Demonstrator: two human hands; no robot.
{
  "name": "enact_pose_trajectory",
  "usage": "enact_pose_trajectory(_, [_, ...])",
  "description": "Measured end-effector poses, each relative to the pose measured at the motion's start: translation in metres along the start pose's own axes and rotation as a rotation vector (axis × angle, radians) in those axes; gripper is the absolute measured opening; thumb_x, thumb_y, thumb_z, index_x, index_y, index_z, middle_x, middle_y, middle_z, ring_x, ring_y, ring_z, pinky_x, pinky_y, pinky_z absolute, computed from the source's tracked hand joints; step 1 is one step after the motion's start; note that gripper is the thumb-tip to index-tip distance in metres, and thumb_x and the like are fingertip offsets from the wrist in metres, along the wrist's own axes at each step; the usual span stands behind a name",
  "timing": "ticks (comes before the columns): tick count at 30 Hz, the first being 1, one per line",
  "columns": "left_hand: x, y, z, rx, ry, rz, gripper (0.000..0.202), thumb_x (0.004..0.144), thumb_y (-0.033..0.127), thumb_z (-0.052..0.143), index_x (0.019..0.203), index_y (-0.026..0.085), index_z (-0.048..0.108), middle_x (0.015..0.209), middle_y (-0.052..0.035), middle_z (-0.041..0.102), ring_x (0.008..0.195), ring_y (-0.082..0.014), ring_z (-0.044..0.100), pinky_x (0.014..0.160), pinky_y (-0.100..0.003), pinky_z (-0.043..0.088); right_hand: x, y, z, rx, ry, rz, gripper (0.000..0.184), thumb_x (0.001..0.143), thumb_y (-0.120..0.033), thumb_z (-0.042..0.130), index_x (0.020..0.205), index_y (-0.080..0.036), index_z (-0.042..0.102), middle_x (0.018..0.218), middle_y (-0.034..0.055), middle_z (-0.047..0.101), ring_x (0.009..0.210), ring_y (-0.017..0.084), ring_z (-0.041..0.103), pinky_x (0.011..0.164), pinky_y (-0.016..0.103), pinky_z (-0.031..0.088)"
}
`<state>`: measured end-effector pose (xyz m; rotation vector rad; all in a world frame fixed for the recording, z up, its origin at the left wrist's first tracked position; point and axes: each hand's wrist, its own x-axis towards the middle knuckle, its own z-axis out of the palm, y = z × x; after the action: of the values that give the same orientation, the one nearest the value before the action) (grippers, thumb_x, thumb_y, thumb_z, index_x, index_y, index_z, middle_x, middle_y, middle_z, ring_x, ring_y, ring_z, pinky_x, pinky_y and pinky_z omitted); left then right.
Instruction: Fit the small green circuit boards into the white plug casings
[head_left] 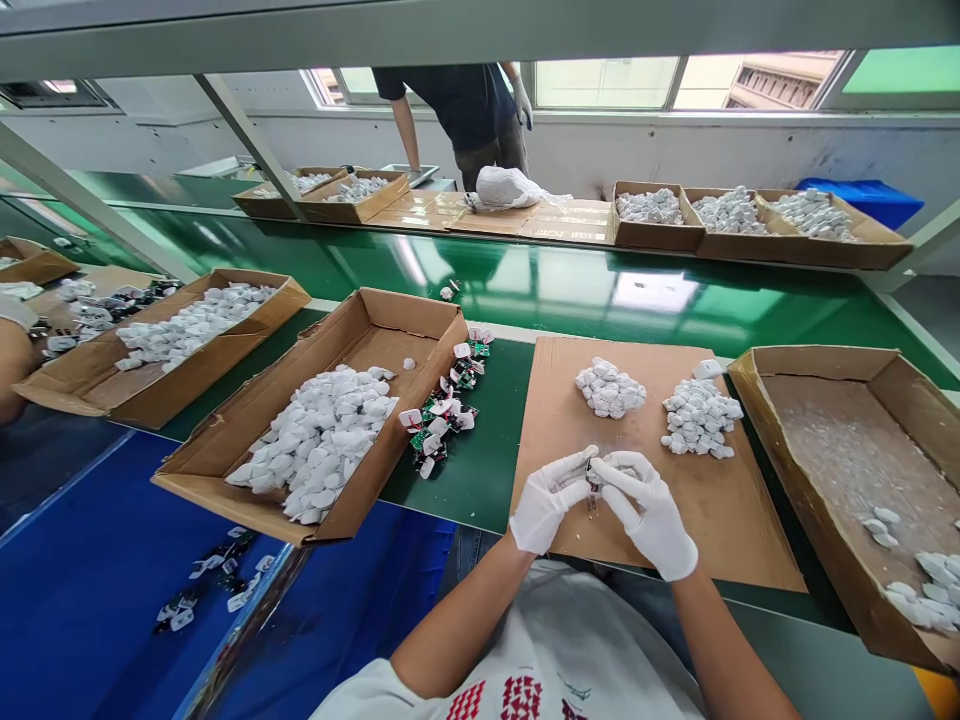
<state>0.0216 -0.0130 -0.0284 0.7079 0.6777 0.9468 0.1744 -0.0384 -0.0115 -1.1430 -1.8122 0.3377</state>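
Note:
My left hand (549,504) and my right hand (651,515), both in white gloves, meet over a flat cardboard sheet (739,530). Between their fingertips they pinch a small electronic part (593,477), dark and pale; the fingers hide most of it. Beyond the hands lies a heap of small white pieces (610,388) on the sheet. A second white heap (700,418) lies to its right. Left of the sheet, small circuit boards with white covers (442,418) are piled against a cardboard box (360,528).
That box holds many white pieces (322,435). On the right stands another cardboard box (847,440) with some white pieces near its front. A green conveyor belt (540,265) runs behind. Blue bins (97,600) hold boards at lower left. A person (465,110) stands across.

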Motion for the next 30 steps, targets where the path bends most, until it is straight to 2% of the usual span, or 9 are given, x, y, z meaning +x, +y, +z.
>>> enact_pose_trajectory(3, [-0.003,0.002,0.000,0.064,-0.013,0.042,0.050,0.070,0.032,0.076,0.118,0.020,0.065,0.121,-0.0087,0.066,0.111,-0.0270,0.060,0.095,-0.036,0.047,-0.002,-0.005,0.008,-0.043,0.062,-0.019,0.038,0.085,-0.012,0.055,0.116,-0.032,0.062,0.100,0.0040,0.065,0.090,0.017,0.065,0.076,0.030,0.056])
enact_pose_trajectory(7, [-0.005,-0.001,-0.002,0.098,0.057,0.097,0.044,0.069,0.036,0.075,0.110,0.018,0.070,0.094,-0.0077,0.074,0.080,-0.0195,0.066,0.082,-0.034,0.050,-0.005,-0.014,0.016,-0.015,0.141,0.004,0.033,0.080,-0.017,0.064,0.111,-0.028,0.061,0.098,0.0040,0.067,0.087,0.018,0.066,0.075,0.031,0.057])
enact_pose_trajectory(9, [-0.006,-0.001,-0.002,0.089,0.073,0.120,0.041,0.070,0.037,0.075,0.104,0.017,0.072,0.089,-0.0068,0.074,0.075,-0.0184,0.065,0.079,-0.033,0.050,-0.006,-0.016,0.017,0.008,0.207,0.042,0.026,0.077,-0.019,0.068,0.100,-0.027,0.063,0.092,0.0032,0.067,0.083,0.018,0.066,0.071,0.032,0.057])
enact_pose_trajectory(12, [-0.007,-0.001,-0.002,0.089,0.041,0.180,0.037,0.070,0.039,0.074,0.100,0.017,0.073,0.097,-0.0078,0.073,0.089,-0.0225,0.064,0.085,-0.034,0.049,-0.007,-0.016,0.020,0.064,0.256,0.050,0.014,0.077,-0.018,0.068,0.087,-0.028,0.065,0.081,0.0012,0.067,0.075,0.017,0.066,0.066,0.032,0.057])
enact_pose_trajectory(15, [-0.008,-0.001,-0.004,0.094,0.007,0.198,0.040,0.071,0.042,0.073,0.102,0.017,0.073,0.108,-0.0101,0.070,0.104,-0.0278,0.061,0.093,-0.038,0.046,-0.005,-0.014,0.024,0.112,0.238,0.060,0.009,0.079,-0.019,0.066,0.082,-0.028,0.067,0.084,0.0023,0.067,0.078,0.017,0.066,0.068,0.033,0.057])
enact_pose_trajectory(19, [-0.008,-0.001,-0.004,0.089,-0.039,0.178,0.049,0.074,0.043,0.070,0.117,0.019,0.066,0.123,-0.0106,0.064,0.112,-0.0281,0.057,0.100,-0.039,0.042,-0.004,-0.012,0.025,0.110,0.163,0.139,0.020,0.080,-0.024,0.065,0.099,-0.027,0.065,0.102,0.0050,0.068,0.093,0.020,0.066,0.078,0.035,0.057])
enact_pose_trajectory(22, [-0.008,-0.001,-0.004,0.081,-0.045,0.186,0.056,0.082,0.043,0.063,0.134,0.026,0.050,0.133,-0.0091,0.056,0.101,-0.0206,0.061,0.099,-0.036,0.042,-0.004,-0.011,0.023,0.094,0.080,0.171,0.028,0.080,-0.025,0.064,0.108,-0.026,0.061,0.104,0.0050,0.069,0.093,0.020,0.066,0.081,0.036,0.056])
enact_pose_trajectory(24, [-0.007,-0.002,-0.004,0.073,-0.036,0.186,0.059,0.084,0.045,0.059,0.138,0.026,0.044,0.131,-0.0100,0.058,0.095,-0.0182,0.062,0.096,-0.035,0.044,-0.004,-0.011,0.022,0.100,0.081,0.199,0.025,0.080,-0.025,0.065,0.104,-0.026,0.062,0.100,0.0045,0.069,0.086,0.019,0.067,0.077,0.035,0.057])
enact_pose_trajectory(30, [-0.007,-0.008,-0.006,0.123,0.013,0.191,0.052,0.081,0.047,0.061,0.124,0.018,0.061,0.108,-0.0097,0.069,0.102,-0.0236,0.059,0.093,-0.033,0.045,-0.003,-0.012,0.027,0.186,0.127,0.253,0.016,0.078,-0.027,0.068,0.092,-0.024,0.060,0.088,0.0031,0.066,0.073,0.016,0.065,0.068,0.032,0.056])
